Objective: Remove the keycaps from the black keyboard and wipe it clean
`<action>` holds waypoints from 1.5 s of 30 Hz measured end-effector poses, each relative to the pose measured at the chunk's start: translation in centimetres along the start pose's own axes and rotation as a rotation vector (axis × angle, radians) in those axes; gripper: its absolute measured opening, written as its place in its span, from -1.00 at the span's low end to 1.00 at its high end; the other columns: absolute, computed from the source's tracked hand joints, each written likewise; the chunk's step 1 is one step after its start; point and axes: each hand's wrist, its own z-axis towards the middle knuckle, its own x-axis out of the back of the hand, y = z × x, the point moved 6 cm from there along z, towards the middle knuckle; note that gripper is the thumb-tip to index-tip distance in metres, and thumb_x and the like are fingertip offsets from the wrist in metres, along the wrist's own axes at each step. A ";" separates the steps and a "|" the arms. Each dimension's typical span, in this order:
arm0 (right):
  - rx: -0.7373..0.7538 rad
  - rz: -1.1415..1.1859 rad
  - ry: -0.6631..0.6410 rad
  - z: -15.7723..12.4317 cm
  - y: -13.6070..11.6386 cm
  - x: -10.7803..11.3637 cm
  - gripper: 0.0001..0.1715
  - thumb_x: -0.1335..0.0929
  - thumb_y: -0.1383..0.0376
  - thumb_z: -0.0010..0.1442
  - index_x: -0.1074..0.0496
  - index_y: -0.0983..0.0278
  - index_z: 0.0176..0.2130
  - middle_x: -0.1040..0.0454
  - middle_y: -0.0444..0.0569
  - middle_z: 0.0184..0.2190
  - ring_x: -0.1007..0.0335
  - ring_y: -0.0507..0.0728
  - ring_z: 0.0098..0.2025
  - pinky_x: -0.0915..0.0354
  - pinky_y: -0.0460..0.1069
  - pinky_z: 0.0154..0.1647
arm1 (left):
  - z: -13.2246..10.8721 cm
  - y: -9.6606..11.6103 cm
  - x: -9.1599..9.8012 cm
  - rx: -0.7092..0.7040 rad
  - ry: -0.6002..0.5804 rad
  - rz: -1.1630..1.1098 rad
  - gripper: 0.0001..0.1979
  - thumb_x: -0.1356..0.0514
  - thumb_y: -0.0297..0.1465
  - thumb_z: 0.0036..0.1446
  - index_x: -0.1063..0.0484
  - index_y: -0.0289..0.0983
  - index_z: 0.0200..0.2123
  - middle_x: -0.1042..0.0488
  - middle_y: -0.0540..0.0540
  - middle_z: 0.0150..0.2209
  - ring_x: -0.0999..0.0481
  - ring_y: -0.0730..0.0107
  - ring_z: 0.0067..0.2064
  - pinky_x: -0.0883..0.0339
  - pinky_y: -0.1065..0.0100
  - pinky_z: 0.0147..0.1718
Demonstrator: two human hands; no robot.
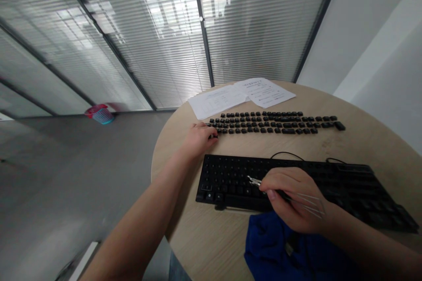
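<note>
by the look of it you're far along: the keyboard (356, 186) under your right hand (293, 199) shows bare switches over almost its whole deck. only a few caps seem to sit at its near-left corner, left of that hand, though the dark plastic makes this hard to tell. the pulled keycaps (273, 123) lie in neat rows beyond the keyboard, running rightward from your left hand (198, 138). that hand rests curled at the rows' left end, fingertips touching the end caps; whether it pinches one, i cannot tell. your right hand is closed around a wire puller (254, 180), whose tip pokes out to the hand's left, just above the switches.

the room beyond both hands is walled with glass and lowered blinds (148, 30), over a grey floor (66, 175). the round, pale wood surface (362, 145) also carries a blue cloth (277, 246) just below your right hand and papers (244, 94) past the keycaps. a small basket (100, 114) stands on the floor, far left.
</note>
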 end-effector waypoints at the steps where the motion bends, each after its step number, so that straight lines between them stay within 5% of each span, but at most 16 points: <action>1: -0.001 -0.003 -0.004 -0.1 0.0 -0.1 -0.80 -0.27 0.47 0.29 -0.40 0.20 -0.16 -0.58 -0.13 -0.40 -0.56 0.04 -0.42 -0.41 -0.07 -0.35 | 0.0 0.0 0.1 -0.007 0.005 -0.004 -0.90 -0.37 -0.36 0.24 -0.62 -0.18 -0.16 -0.65 -0.15 -0.15 -0.53 0.01 0.04 -0.31 0.07 0.03; 10: -0.028 0.001 -0.018 -0.2 0.4 -0.1 -0.80 -0.28 0.46 0.31 -0.38 0.19 -0.14 -0.57 -0.15 -0.39 -0.54 0.03 -0.42 -0.41 -0.09 -0.35 | -0.7 -0.1 1.2 -0.032 0.104 -0.058 -0.91 -0.39 -0.37 0.22 -0.63 -0.18 -0.18 -0.63 -0.15 -0.04 -0.50 0.04 0.03 -0.35 0.08 0.06; 15: -0.224 -0.007 -0.081 -0.8 2.1 -0.8 -0.84 -0.32 0.40 0.39 -0.42 0.20 -0.05 -0.64 -0.09 -0.27 -0.62 0.06 -0.33 -0.47 -0.07 -0.28 | -1.7 1.4 3.6 -0.055 0.219 -0.332 -0.90 -0.28 -0.36 0.34 -0.59 -0.21 -0.25 -0.60 -0.09 -0.24 -0.54 0.26 -0.19 -0.39 0.24 -0.14; 19: -0.373 0.195 -0.207 -1.3 2.7 -2.6 -0.87 -0.33 0.34 0.41 -0.45 0.19 -0.06 -0.65 -0.05 -0.22 -0.63 0.07 -0.29 -0.49 -0.05 -0.25 | -1.8 4.8 3.2 -0.210 0.064 -0.455 -0.82 -0.23 -0.31 0.36 -0.58 -0.23 -0.27 -0.58 -0.07 -0.31 -0.53 0.30 -0.26 -0.38 0.26 -0.20; 25: -0.622 0.336 -0.321 -0.6 2.9 -4.8 -0.84 -0.29 0.22 0.45 -0.45 0.20 -0.14 -0.49 -0.16 -0.52 -0.55 0.11 -0.39 -0.35 -0.05 -0.41 | -1.8 7.6 1.2 -0.297 -0.113 -0.440 -0.77 -0.17 -0.27 0.38 -0.60 -0.24 -0.21 -0.62 -0.12 -0.21 -0.56 0.25 -0.20 -0.37 0.24 -0.16; 31: -0.613 0.167 -0.475 1.8 2.1 -5.8 -0.84 -0.31 0.20 0.42 -0.43 0.20 -0.20 -0.44 -0.20 -0.53 -0.35 0.07 -0.51 -0.17 -0.04 -0.47 | -2.1 8.5 0.1 -0.280 -0.178 -0.336 -0.74 -0.16 -0.24 0.40 -0.60 -0.23 -0.20 -0.65 -0.14 -0.24 -0.56 0.24 -0.26 -0.29 0.26 -0.29; 40: -0.631 0.107 -0.553 2.6 2.6 -6.4 -0.81 -0.28 0.19 0.46 -0.42 0.20 -0.18 -0.58 -0.13 -0.41 -0.42 0.08 -0.45 -0.22 -0.01 -0.40 | -2.0 8.6 0.0 -0.259 -0.175 -0.320 -0.70 -0.14 -0.22 0.40 -0.63 -0.24 -0.19 -0.67 -0.17 -0.23 -0.57 0.21 -0.25 -0.30 0.25 -0.32; 45: -0.599 0.072 -0.595 3.6 1.8 -6.8 -0.81 -0.29 0.19 0.44 -0.41 0.19 -0.23 -0.49 -0.17 -0.50 -0.37 0.08 -0.50 -0.17 -0.02 -0.44 | -1.9 8.7 -0.1 -0.255 -0.180 -0.287 -0.68 -0.13 -0.22 0.39 -0.65 -0.23 -0.20 -0.66 -0.18 -0.22 -0.59 0.19 -0.23 -0.30 0.24 -0.31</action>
